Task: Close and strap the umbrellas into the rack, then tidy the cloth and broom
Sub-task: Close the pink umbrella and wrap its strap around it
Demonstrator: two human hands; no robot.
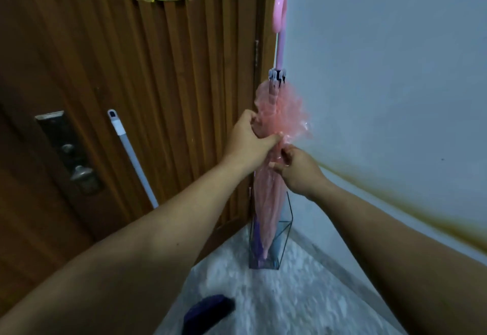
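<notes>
Standing in the rack (286, 232), the pink umbrella (268, 192) is pinched between both hands' fingers (271, 138).

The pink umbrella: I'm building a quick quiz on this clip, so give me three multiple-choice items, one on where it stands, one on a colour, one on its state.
1. Where does the pink umbrella stand?
A. flat on the floor
B. tip down in the wire rack
C. hung on the door knob

2. What colour is its hooked handle?
A. pink
B. black
C. green

3. What state is its canopy in?
A. fully open
B. folded shut, with loose cloth bunched near the top
C. removed from the frame

Answers:
1 B, its lower end sits inside the rack in the corner.
2 A, the hook at the top is pink.
3 B, the left hand grips the gathered canopy and the right hand pinches it just below.
</notes>
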